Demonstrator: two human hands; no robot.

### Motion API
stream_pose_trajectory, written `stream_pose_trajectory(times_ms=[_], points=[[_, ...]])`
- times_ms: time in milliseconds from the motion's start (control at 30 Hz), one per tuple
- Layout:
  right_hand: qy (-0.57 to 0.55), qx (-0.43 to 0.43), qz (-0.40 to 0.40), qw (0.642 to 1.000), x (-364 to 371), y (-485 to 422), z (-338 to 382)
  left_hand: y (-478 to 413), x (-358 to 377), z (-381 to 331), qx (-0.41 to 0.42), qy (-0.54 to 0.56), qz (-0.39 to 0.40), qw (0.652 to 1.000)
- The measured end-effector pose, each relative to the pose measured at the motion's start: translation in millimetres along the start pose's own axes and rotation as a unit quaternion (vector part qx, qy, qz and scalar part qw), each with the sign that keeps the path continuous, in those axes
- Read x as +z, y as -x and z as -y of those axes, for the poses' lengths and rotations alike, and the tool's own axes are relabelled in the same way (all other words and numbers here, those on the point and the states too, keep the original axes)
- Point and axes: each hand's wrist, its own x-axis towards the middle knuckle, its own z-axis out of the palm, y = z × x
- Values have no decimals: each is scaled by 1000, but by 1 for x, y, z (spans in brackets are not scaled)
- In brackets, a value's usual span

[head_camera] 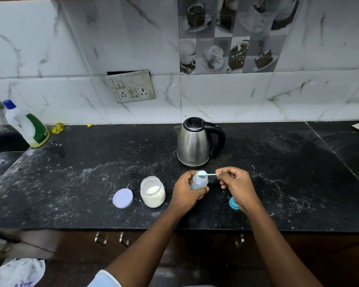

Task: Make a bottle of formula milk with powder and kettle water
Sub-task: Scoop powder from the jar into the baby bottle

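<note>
My left hand grips a small clear baby bottle with its mouth uncovered, held just above the black counter. My right hand pinches the handle of a pale blue scoop, whose bowl rests over the bottle's mouth. An uncapped jar of white powder stands left of the bottle, with its lilac lid lying flat beside it. A steel kettle with a black handle stands behind my hands. The teal bottle cap lies under my right wrist, partly hidden.
A white and green detergent bottle stands at the back left beside a sink. A wall socket panel sits above the counter. Yellow scraps lie by the wall. A white plastic bag lies on the floor at the lower left.
</note>
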Motion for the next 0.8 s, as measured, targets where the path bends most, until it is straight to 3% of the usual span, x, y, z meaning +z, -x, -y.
stream_pose_trajectory(times_ms=[267,400,800], points=[[-9,28,2,1000,-3,-4,-2,0,2,3,3,0,5,1000],[-75,56,5,996,-4,-5,-1,1,4,9,1,7,1,1000],[15,58,67,996,10,-17,-8,13,9,31,-29,-17,10,999]])
